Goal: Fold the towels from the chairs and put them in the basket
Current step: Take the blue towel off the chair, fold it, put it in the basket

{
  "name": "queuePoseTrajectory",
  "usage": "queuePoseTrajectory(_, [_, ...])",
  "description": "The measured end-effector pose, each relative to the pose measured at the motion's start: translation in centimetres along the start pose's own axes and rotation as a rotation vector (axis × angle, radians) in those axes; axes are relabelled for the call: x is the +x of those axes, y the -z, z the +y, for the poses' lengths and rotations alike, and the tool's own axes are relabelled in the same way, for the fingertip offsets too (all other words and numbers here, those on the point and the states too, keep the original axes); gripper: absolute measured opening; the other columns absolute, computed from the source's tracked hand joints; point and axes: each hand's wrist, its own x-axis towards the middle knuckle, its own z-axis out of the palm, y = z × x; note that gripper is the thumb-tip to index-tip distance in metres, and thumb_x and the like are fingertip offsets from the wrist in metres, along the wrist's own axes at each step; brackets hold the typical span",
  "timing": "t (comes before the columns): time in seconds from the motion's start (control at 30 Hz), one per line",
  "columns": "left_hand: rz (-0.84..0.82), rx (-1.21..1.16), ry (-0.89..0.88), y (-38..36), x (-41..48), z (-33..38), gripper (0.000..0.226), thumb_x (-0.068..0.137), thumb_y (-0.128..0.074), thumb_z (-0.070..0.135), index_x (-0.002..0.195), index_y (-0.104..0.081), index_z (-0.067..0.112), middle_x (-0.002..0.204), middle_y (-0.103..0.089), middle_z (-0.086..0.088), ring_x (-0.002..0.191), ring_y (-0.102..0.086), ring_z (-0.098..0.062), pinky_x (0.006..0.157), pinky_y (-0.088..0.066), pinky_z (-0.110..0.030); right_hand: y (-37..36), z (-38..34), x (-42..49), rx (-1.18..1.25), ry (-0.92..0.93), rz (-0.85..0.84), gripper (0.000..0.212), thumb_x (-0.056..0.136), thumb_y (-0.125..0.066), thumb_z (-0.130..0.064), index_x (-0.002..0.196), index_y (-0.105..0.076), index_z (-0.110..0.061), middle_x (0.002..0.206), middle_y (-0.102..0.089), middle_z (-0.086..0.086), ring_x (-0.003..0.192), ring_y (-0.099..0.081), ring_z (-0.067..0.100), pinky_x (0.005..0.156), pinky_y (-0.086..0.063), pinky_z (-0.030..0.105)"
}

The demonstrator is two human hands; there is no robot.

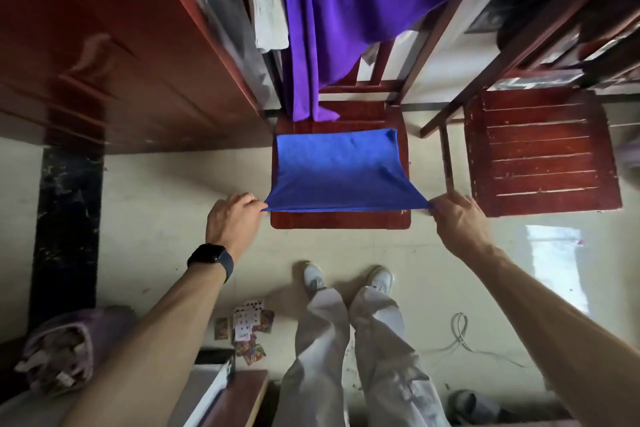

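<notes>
A blue towel (341,170) lies folded over on the seat of a red wooden chair (341,220) straight ahead. My left hand (233,218) pinches its near left corner and my right hand (459,220) pinches its near right corner, so the near edge is stretched taut above the seat front. A purple towel (346,7) hangs over the same chair's backrest, its end touching the seat behind the blue towel. A whitish cloth (268,0) hangs to the left of it. No basket is clearly visible.
A second red slatted chair (540,152) stands to the right. A dark red cabinet (114,45) fills the left. Playing cards (247,326) and a white cable (460,333) lie on the tiled floor by my feet. A purple bag (65,347) sits at lower left.
</notes>
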Motion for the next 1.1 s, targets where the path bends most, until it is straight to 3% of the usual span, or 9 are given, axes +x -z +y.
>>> queuePoseTrajectory(0.2, [-0.278, -0.035, 0.092, -5.5, -2.9, 0.0, 0.021, 0.098, -0.055, 0.03, 0.111, -0.072, 0.03, 0.108, -0.068, 0.005, 0.102, -0.059, -0.024, 0.083, -0.048, -0.038, -6.1, 1.2, -3.7, 0.028, -0.069, -0.197, 0.018, 0.097, -0.061, -0.014, 0.108, -0.075, -0.014, 0.114, -0.068, 0.01, 0.104, -0.06, 0.036, 0.081, -0.05, 0.041])
queuePoseTrajectory(0.33, [-0.341, -0.164, 0.188, -6.3, -2.3, -0.3, 0.019, 0.093, -0.058, 0.036, 0.104, -0.073, 0.03, 0.108, -0.068, 0.006, 0.1, -0.06, -0.022, 0.076, -0.05, -0.034, -7.5, 1.4, -3.5, 0.106, -0.107, -0.223, 0.015, 0.093, -0.065, -0.01, 0.104, -0.075, -0.01, 0.108, -0.069, 0.012, 0.095, -0.066, 0.035, 0.08, -0.05, 0.036])
queuePoseTrajectory(0.43, [-0.374, -0.516, 0.389, -6.1, -0.1, -0.2, 0.011, 0.087, -0.067, 0.035, 0.093, -0.072, 0.027, 0.1, -0.069, 0.006, 0.093, -0.062, -0.018, 0.075, -0.047, -0.029, -7.3, 0.9, -1.2, 0.306, -0.25, -0.237, 0.014, 0.091, -0.067, -0.012, 0.101, -0.076, -0.01, 0.101, -0.072, 0.008, 0.09, -0.069, 0.028, 0.08, -0.045, 0.026])
queuePoseTrajectory(0.53, [-0.369, -0.967, 0.623, -6.0, 3.9, -0.5, 0.015, 0.077, -0.074, 0.037, 0.082, -0.072, 0.024, 0.085, -0.071, 0.007, 0.087, -0.063, -0.018, 0.079, -0.046, -0.032, -6.9, 0.5, 2.6, 0.609, -0.463, -0.203, 0.009, 0.091, -0.067, -0.018, 0.084, -0.072, -0.02, 0.084, -0.07, 0.0, 0.083, -0.063, 0.021, 0.076, -0.043, 0.028])
queuePoseTrajectory(0.63, [-0.331, -1.285, 0.735, -7.4, 8.2, -1.0, 0.023, 0.082, -0.071, 0.033, 0.099, -0.072, 0.018, 0.1, -0.074, 0.001, 0.1, -0.068, -0.022, 0.092, -0.05, -0.035, -7.7, 0.5, 6.5, 0.923, -0.588, -0.084, 0.011, 0.092, -0.067, -0.021, 0.081, -0.067, -0.024, 0.084, -0.067, 0.0, 0.086, -0.062, 0.023, 0.082, -0.051, 0.04])
queuePoseTrajectory(0.73, [-0.286, -1.44, 0.782, -9.9, 11.9, -0.8, 0.021, 0.094, -0.064, 0.025, 0.111, -0.066, 0.011, 0.108, -0.072, -0.006, 0.099, -0.069, -0.021, 0.085, -0.054, -0.03, -9.7, 0.2, 9.9, 1.0, -0.614, -0.042, 0.012, 0.092, -0.065, -0.03, 0.092, -0.065, -0.018, 0.094, -0.067, 0.006, 0.088, -0.062, 0.023, 0.08, -0.054, 0.039])
queuePoseTrajectory(0.83, [-0.193, -1.449, 0.809, -13.6, 15.3, -1.0, 0.019, 0.091, -0.069, 0.029, 0.102, -0.067, 0.013, 0.098, -0.068, -0.006, 0.09, -0.066, -0.021, 0.08, -0.054, -0.033, -12.6, -0.1, 13.2, 0.936, -0.662, 0.034, 0.019, 0.096, -0.061, -0.032, 0.103, -0.062, -0.014, 0.101, -0.067, 0.007, 0.081, -0.06, 0.017, 0.068, -0.049, 0.029])
queuePoseTrajectory(0.97, [-0.08, -1.2, 0.775, -17.8, 17.1, -1.8, 0.023, 0.083, -0.071, 0.044, 0.075, -0.065, 0.023, 0.08, -0.063, 0.0, 0.075, -0.056, -0.019, 0.072, -0.048, -0.037, -15.2, -0.1, 15.6, 0.801, -0.673, 0.076, 0.027, 0.1, -0.056, -0.035, 0.114, -0.062, -0.013, 0.1, -0.065, 0.003, 0.088, -0.059, 0.02, 0.069, -0.042, 0.027])
queuePoseTrajectory(1.1, [-0.03, -1.013, 0.728, -19.2, 17.6, -1.6, 0.024, 0.089, -0.068, 0.04, 0.073, -0.06, 0.024, 0.066, -0.056, 0.01, 0.065, -0.05, -0.015, 0.071, -0.043, -0.03, -16.2, -0.1, 16.8, 0.681, -0.697, 0.085, 0.03, 0.1, -0.055, -0.037, 0.119, -0.064, -0.015, 0.1, -0.063, -0.002, 0.089, -0.056, 0.017, 0.071, -0.037, 0.023])
